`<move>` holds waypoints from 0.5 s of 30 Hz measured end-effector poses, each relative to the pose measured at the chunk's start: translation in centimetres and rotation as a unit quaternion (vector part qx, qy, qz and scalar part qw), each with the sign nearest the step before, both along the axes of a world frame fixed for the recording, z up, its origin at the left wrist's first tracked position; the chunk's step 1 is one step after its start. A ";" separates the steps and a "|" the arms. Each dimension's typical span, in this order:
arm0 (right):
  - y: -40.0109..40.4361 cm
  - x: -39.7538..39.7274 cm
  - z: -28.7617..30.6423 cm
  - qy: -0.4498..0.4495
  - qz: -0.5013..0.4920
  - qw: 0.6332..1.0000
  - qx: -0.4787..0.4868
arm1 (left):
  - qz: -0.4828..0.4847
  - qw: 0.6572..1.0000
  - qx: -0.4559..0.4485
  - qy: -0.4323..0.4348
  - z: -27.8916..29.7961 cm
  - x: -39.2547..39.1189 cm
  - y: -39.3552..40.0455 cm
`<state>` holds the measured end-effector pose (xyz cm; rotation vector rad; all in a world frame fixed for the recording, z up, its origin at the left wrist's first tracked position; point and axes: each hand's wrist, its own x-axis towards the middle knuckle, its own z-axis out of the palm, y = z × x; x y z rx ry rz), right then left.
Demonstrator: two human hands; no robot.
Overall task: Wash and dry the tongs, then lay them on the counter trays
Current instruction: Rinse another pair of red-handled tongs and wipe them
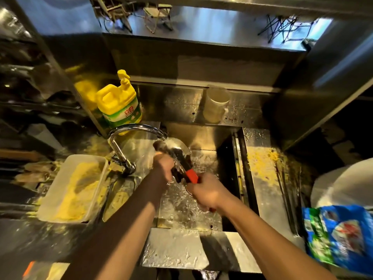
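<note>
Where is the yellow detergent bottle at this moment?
In the head view, the yellow detergent bottle stands at the back left of the sink, just behind the curved faucet.

Dim steel kitchen: wet sink (247, 178), shiny backsplash (181, 102), dark shelves (30, 81) at left.
</note>
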<state>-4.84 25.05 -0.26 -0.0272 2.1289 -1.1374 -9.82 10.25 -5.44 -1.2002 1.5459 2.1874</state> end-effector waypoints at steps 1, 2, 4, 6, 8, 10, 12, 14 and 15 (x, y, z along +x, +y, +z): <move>0.1 -0.1 0.1 0.010 -0.009 1.000 -0.001 | -0.012 1.000 0.007 0.006 0.2 -0.1 0.3; 0.0 -0.3 0.2 0.023 -0.022 0.999 -0.006 | -0.023 0.999 0.026 0.015 0.5 0.0 0.6; -0.1 -0.4 0.2 0.029 -0.036 0.999 -0.014 | -0.006 0.999 0.034 0.035 0.8 -0.2 1.3; -0.2 -0.4 0.1 0.020 -0.042 0.999 -0.015 | 0.026 0.998 0.024 0.049 0.7 -0.5 1.4; -0.1 -0.6 0.1 0.031 -0.063 0.997 -0.024 | 0.023 0.996 0.037 0.073 1.3 -0.4 1.7; 0.0 -0.8 0.0 0.030 -0.067 0.997 -0.023 | 0.037 0.997 0.026 0.068 1.4 -0.3 2.1; -0.1 -0.6 -0.1 0.026 -0.065 0.997 -0.019 | 0.041 0.997 0.026 0.056 1.3 -0.2 2.3; 0.0 -0.6 -0.2 0.044 -0.061 0.997 -0.009 | 0.022 0.999 0.011 0.042 1.2 -0.2 1.9; 0.1 -0.7 -0.3 0.041 -0.060 0.997 -0.004 | 0.016 0.999 -0.009 0.029 1.0 -0.5 1.7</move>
